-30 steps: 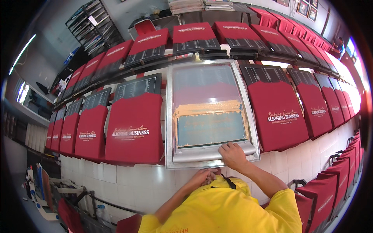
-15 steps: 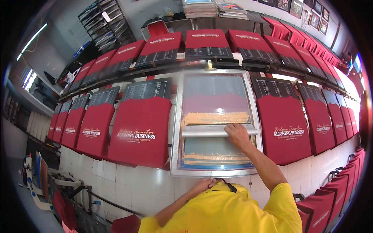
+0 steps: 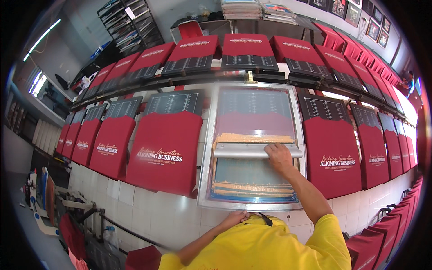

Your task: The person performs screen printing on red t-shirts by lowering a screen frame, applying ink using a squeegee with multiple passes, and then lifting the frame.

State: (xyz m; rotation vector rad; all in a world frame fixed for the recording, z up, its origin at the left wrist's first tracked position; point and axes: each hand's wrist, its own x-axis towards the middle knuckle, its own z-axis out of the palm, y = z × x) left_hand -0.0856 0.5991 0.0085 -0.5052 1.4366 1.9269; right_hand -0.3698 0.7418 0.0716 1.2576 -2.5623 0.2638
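A printing screen [image 3: 207, 135] with a metal frame lies in front of me, over a dark platen that shows through its mesh. Across the mesh rests a wide squeegee [image 3: 238, 151] with a silvery handle, and my right hand [image 3: 280, 156] is closed around the right half of it. Orange-tan ink [image 3: 252, 137] forms a band just beyond the squeegee, with more streaks along the near end of the mesh. Close to my body, by the near edge of the frame, my left hand [image 3: 237, 217] has its fingers curled; what they hold, if anything, is hidden.
Dark red printed shirts [image 3: 164, 139] on black platens line both sides of the screen. A second row of shirts [image 3: 245, 45] runs behind a dark rail. More red shirts [image 3: 373, 243] hang at lower right. Stacked screens or sheets [image 3: 240, 9] stand at the back.
The view has shifted slightly, so the scene sits a little further right. My right hand keeps its grip, and the squeegee stays at nearly the same spot on the mesh.
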